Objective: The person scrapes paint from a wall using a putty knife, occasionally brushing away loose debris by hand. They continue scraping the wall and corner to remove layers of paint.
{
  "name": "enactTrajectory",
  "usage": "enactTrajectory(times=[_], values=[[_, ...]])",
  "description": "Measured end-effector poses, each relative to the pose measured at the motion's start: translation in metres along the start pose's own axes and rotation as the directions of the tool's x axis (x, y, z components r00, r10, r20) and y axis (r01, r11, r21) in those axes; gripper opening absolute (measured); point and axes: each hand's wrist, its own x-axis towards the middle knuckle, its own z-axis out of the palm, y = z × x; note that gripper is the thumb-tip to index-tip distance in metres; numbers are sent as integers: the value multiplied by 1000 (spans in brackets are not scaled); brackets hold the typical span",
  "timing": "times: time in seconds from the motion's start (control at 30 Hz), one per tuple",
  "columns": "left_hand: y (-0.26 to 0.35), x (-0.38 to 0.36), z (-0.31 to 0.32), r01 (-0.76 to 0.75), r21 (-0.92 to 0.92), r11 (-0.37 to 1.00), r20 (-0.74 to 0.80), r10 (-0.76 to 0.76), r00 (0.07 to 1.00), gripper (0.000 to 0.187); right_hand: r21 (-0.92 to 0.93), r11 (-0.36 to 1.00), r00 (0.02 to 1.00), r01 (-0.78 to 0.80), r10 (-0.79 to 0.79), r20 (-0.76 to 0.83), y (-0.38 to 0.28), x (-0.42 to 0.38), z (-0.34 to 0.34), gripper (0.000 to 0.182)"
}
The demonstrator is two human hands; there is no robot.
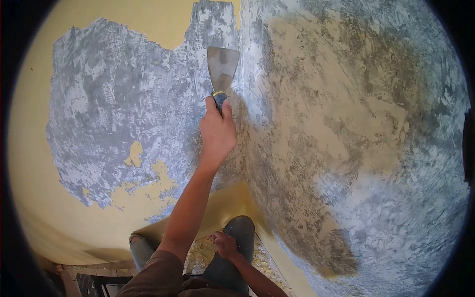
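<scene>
My left hand [218,129] is closed around the dark handle of a putty knife [223,67], index finger and thumb up by its yellow collar. The wide metal blade points upward and overlaps the left wall [118,94], just left of the inside corner. Grey, patchy plaster shows on that wall, with yellow paint around its ragged edges. Lower down, my right hand [225,244] rests against the inner side of my right thigh [243,237], its fingers curled in with nothing visible in them.
The right wall [341,104] is scraped to mottled grey, white and tan. Yellow paint flakes [202,255] litter the floor between my legs. A black frame-like object [96,286] stands at the lower left, beside my left knee [140,247].
</scene>
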Motion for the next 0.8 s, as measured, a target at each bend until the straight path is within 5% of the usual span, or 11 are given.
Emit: enactTrajectory(times=[0.4,0.5,0.57,0.63,0.7,0.77,0.8], values=[[-20,-13,-9,-74,-137,988,-48,68,997,27,-56,996,992,-65,70,102,-5,2,-10,46],[-20,-43,-36,135,-393,910,163,-76,984,22,-12,984,979,-178,178,104,-6,4,-8,41],[-28,-73,-54,217,-417,883,240,-123,963,23,317,938,949,-143,220,-224,10,19,6,54],[-43,-110,-64,309,-416,855,274,-206,939,25,539,826,931,-165,311,-191,-36,61,-33,48],[-56,-145,-72,385,-426,819,322,-260,910,27,667,732,956,138,77,-282,-84,98,-64,48],[-81,-175,-76,423,-418,804,363,-280,889,32,506,852,949,136,33,-312,-148,114,-86,61],[-107,-189,-71,269,-452,850,269,-158,950,41,514,848,951,130,40,-307,-168,119,-91,61]])
